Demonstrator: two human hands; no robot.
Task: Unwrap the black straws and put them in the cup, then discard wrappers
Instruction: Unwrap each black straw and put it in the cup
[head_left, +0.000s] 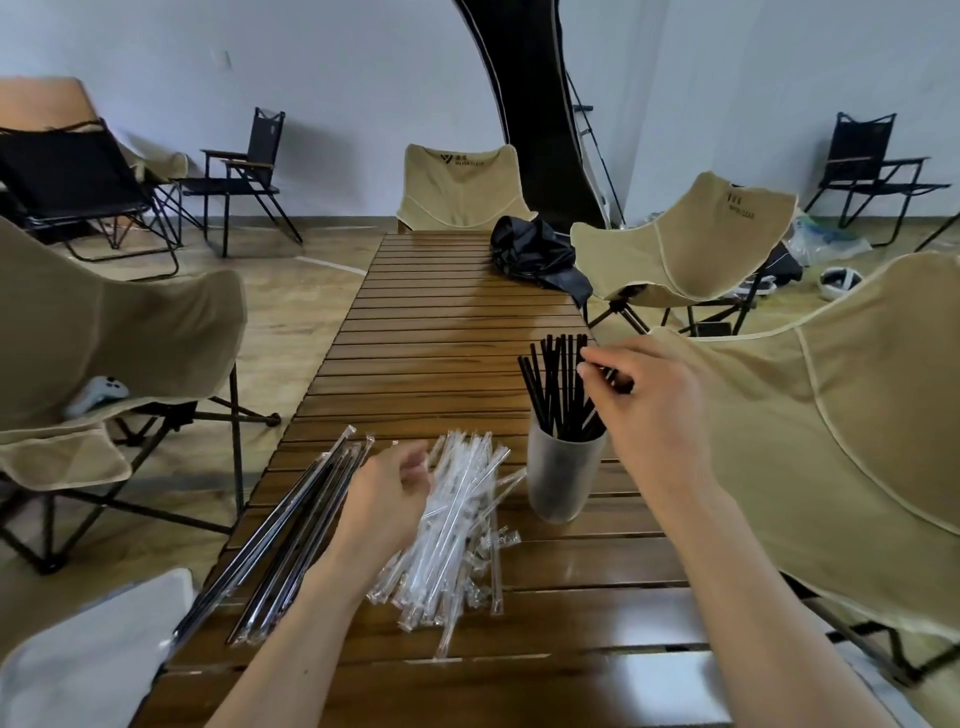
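A frosted cup stands on the wooden slat table and holds several bare black straws. My right hand is beside the cup's top and pinches one black straw leaning in the cup. A heap of empty clear wrappers lies left of the cup. Further left lie several black straws still in their wrappers, side by side near the table's left edge. My left hand hovers over the left side of the wrapper heap, fingers loosely curled; whether it holds a wrapper is unclear.
Beige folding chairs surround the table: one at the left, one close at the right, others further back. A black bundle of fabric lies at the table's far right end. A white controller rests on the left chair.
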